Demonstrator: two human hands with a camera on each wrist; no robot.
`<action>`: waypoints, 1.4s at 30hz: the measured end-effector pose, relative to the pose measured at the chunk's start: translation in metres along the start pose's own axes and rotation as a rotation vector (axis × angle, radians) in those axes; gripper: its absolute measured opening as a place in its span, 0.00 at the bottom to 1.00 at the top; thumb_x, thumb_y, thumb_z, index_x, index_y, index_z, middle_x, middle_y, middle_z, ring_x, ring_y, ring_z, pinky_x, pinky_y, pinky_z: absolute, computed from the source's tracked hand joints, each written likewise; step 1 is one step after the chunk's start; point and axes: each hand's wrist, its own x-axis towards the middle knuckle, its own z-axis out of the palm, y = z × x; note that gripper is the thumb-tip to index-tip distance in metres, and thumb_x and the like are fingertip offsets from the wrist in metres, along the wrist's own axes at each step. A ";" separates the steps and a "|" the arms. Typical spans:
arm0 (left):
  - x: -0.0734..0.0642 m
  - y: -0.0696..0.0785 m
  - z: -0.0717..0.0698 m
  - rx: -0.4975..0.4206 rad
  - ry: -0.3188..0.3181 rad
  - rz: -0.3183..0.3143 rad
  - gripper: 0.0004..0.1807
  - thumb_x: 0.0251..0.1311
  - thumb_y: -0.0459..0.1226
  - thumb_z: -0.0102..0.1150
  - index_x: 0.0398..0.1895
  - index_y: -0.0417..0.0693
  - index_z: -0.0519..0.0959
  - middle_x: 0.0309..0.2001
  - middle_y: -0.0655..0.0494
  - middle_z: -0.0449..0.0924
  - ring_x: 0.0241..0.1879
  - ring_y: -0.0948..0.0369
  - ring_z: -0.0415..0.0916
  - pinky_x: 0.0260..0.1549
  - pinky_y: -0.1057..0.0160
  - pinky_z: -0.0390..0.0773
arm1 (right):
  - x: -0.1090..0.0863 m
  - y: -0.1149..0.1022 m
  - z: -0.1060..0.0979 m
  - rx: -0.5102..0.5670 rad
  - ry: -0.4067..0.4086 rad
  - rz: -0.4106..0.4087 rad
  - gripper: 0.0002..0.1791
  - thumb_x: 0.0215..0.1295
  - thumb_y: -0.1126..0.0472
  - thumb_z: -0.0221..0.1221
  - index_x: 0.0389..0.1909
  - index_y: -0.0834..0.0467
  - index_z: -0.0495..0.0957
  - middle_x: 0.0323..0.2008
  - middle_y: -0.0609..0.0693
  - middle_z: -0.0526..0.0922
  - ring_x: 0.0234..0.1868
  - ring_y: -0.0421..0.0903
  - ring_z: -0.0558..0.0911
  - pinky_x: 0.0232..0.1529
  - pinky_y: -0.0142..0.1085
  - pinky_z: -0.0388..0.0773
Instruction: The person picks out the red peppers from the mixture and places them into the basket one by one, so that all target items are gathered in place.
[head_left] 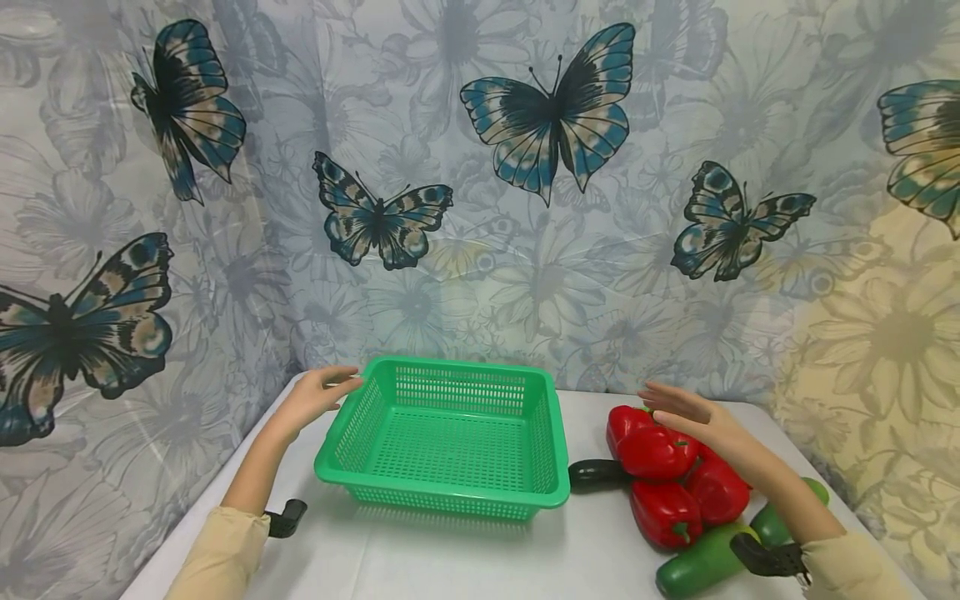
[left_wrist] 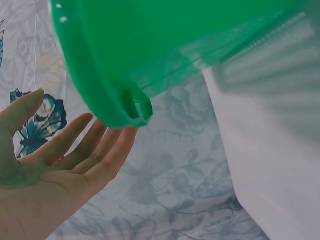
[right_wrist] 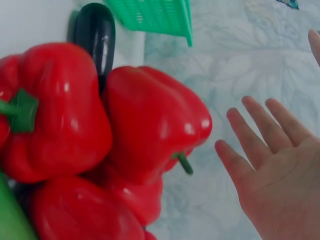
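Observation:
A green plastic basket (head_left: 450,497) with slotted walls stands in the middle of the table, nothing inside it. My left hand (head_left: 322,396) is at its left rim, fingers loosely extended; in the left wrist view the fingertips overlap the basket's rim (left_wrist: 95,95). On the right lies a pile of red bell peppers (head_left: 660,452), one resting on top of others. Above the back of this pile hovers my right hand (head_left: 697,421), its fingers spread and holding nothing. In the right wrist view the nearest pepper (right_wrist: 155,120) sits just beside the fingertips.
A dark eggplant (head_left: 597,475) lies between the basket and the peppers. Green zucchini-like vegetables (head_left: 705,562) lie at the front right, partly under the right forearm. A butterfly-print curtain (head_left: 525,292) surrounds the white table (head_left: 420,562) at the back and sides.

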 end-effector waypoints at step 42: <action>-0.011 -0.051 0.001 -0.159 0.007 -0.226 0.32 0.71 0.48 0.52 0.66 0.30 0.67 0.61 0.32 0.73 0.52 0.46 0.81 0.44 0.55 0.86 | -0.027 0.028 -0.001 -0.019 -0.005 0.238 0.38 0.72 0.44 0.51 0.76 0.54 0.53 0.73 0.60 0.62 0.70 0.60 0.66 0.62 0.60 0.71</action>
